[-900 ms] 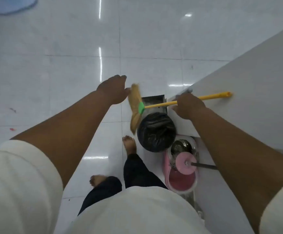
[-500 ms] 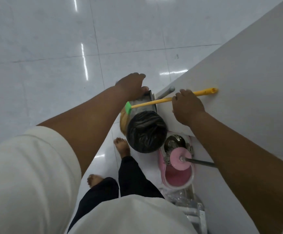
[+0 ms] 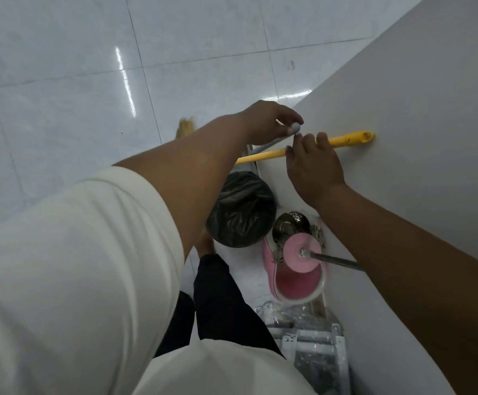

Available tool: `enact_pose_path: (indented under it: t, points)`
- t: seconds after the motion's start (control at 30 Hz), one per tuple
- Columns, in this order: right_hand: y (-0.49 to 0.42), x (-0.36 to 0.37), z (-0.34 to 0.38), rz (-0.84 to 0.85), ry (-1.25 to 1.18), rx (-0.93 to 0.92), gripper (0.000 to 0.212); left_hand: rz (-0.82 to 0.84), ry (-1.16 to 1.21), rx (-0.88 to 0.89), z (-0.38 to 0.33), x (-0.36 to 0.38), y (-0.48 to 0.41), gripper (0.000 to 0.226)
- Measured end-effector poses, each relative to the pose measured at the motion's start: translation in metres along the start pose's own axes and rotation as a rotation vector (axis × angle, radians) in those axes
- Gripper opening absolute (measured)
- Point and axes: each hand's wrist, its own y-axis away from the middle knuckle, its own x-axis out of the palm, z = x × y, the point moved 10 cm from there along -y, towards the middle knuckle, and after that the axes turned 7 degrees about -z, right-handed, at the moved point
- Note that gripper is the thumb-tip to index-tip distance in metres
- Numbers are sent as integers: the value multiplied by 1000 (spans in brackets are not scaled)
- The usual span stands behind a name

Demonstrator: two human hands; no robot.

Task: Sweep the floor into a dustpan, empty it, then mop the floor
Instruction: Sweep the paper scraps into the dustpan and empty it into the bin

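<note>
— Where was the broom (image 3: 346, 139) at that moment?
— It lay against the white wall (image 3: 417, 124), with its yellow handle slanting up to the right. The right hand (image 3: 313, 169) held it there, the fingers (image 3: 322, 137) curled over the handle near its upper end. The bristles (image 3: 185, 128) showed just above the left forearm, over the tiled floor (image 3: 61, 81).
— And the left hand (image 3: 263, 122)?
— It gripped the grey dustpan handle (image 3: 294, 128) at its rounded top, just beside the fingertips of the right hand. The pan itself I could hardly see.
— What stood below the hands?
— A bin lined with a black bag (image 3: 240, 209) stood close to the wall. Beside it, nearer to the person, was the pink mop bucket (image 3: 297, 286), with the round pink mop head (image 3: 294, 258) over it and the metal pole (image 3: 337, 262) going to the right.
</note>
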Motion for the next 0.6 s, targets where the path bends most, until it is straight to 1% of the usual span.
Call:
enact_pose_path:
  t: [0.13, 0.27, 0.43, 0.6]
  points:
    - [0, -2, 2, -31, -75, -30, 35, 83, -104, 15, 5, 11, 5, 44]
    - [2, -1, 3, -31, -144, -4, 33, 13, -144, 13, 9, 15, 5, 42]
    - [6, -5, 6, -36, -196, 13, 32, -55, -115, 0, 18, 8, 7, 39]
    - [10, -9, 9, -35, -231, 16, 34, -76, 5, -45, 27, 9, 9, 40]
